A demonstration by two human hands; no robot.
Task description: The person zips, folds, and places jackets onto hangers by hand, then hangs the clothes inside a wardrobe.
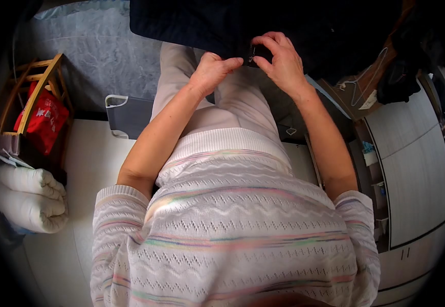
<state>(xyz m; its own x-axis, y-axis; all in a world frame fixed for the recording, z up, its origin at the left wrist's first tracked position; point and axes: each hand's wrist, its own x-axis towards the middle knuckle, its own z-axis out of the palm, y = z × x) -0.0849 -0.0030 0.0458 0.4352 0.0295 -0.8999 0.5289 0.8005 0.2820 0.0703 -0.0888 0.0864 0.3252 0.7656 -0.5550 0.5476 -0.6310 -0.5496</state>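
A large dark navy cloth, perhaps a garment, hangs in front of my legs at the top of the head view. My left hand is closed at its lower edge, thumb stretched toward the right, with the cloth bunched at the fingers. Just across from it, my right hand curls its thumb and index finger round a small shiny metal piece on dark material. What this piece is, I cannot make out. Only a narrow gap separates the two hands.
To the left stand a wooden rack with a red bag and a rolled pale quilt. A grey folding panel with a white frame is beside my legs. On the right are a cable and a pale cabinet.
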